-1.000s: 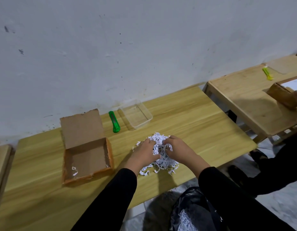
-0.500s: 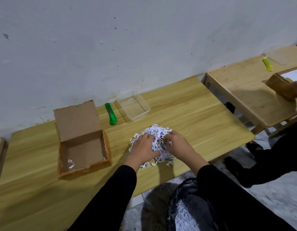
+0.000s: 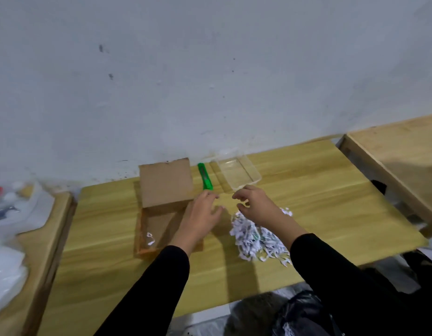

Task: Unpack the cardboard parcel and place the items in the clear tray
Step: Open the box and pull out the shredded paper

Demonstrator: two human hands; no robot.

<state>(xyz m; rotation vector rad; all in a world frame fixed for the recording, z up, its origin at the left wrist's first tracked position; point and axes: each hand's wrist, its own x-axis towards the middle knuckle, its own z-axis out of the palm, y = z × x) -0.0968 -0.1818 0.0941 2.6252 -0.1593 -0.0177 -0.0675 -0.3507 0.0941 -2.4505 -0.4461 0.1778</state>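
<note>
The cardboard parcel (image 3: pixel 159 224) lies open on the wooden table (image 3: pixel 331 202), its lid (image 3: pixel 165 183) folded back toward the wall. Only a few paper scraps (image 3: pixel 150 238) remain inside. A heap of shredded white paper (image 3: pixel 253 236) rests on the table to its right. The clear tray (image 3: pixel 239 173) stands near the wall and looks empty. My left hand (image 3: pixel 201 214) hovers over the parcel's right edge, fingers apart. My right hand (image 3: pixel 256 204) is raised above the paper heap, just in front of the tray, fingers curled apart with nothing visible in them.
A green utility knife (image 3: pixel 205 177) lies between the parcel lid and the tray. A second wooden table (image 3: pixel 399 151) stands to the right, a third (image 3: pixel 40 236) with plastic bags (image 3: pixel 8 214) to the left. A black bag (image 3: pixel 304 316) sits by the front edge.
Both hands have let go of the shredded paper and lifted forward toward the knife and tray. The camera has swung left, bringing the left table into view.
</note>
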